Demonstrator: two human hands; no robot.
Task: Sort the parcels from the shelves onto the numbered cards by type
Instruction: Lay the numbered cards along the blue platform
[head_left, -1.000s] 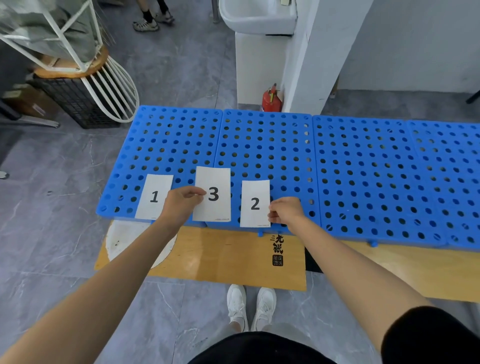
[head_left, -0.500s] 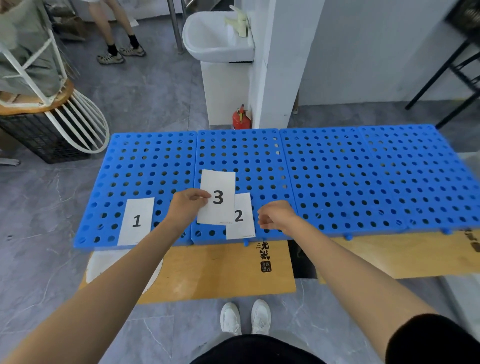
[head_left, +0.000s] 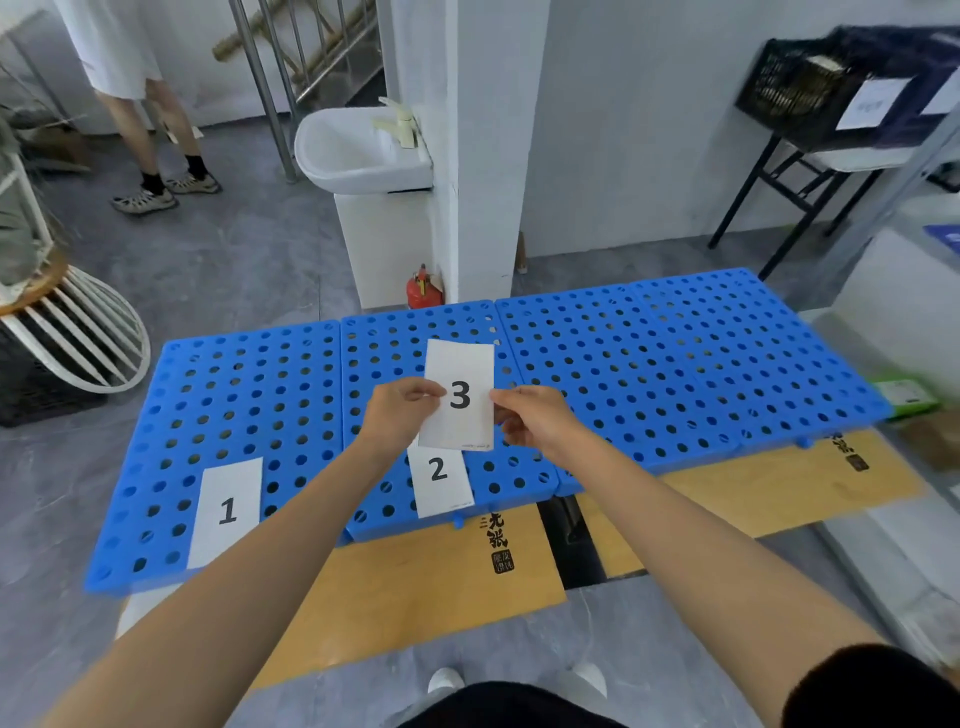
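Heads up, the main thing that can bite you here: card 3 (head_left: 460, 395) is thin paper pinched from both sides. Your left hand (head_left: 402, 410) has thumb and fingers clamped on its left edge, and your right hand (head_left: 530, 421) is doing the same on the right edge. Pull the hands apart even a little and I'd expect a crease or a tear.

It's also hanging right over card 2 (head_left: 441, 475). Its near edge overlaps the far end of card 2 in the view, and I can't tell whether they touch or there's air between them. Set it down there and you hide the 2, so two parcel types end up in one heap. Drag it low and you could sweep card 2 off the blue platform (head_left: 675, 364), since it lies right at the near edge. A corner could also snag in one of the holes. Card 1 (head_left: 226, 512) sits at the near left corner, well apart, so no worry there.

Looks-wise, card 3 is a white upright rectangle with a bold black 3 in the middle and tiny print along the near edge. It's flat, with no bend showing, and held over the middle of the platform. No card has a parcel on it yet.
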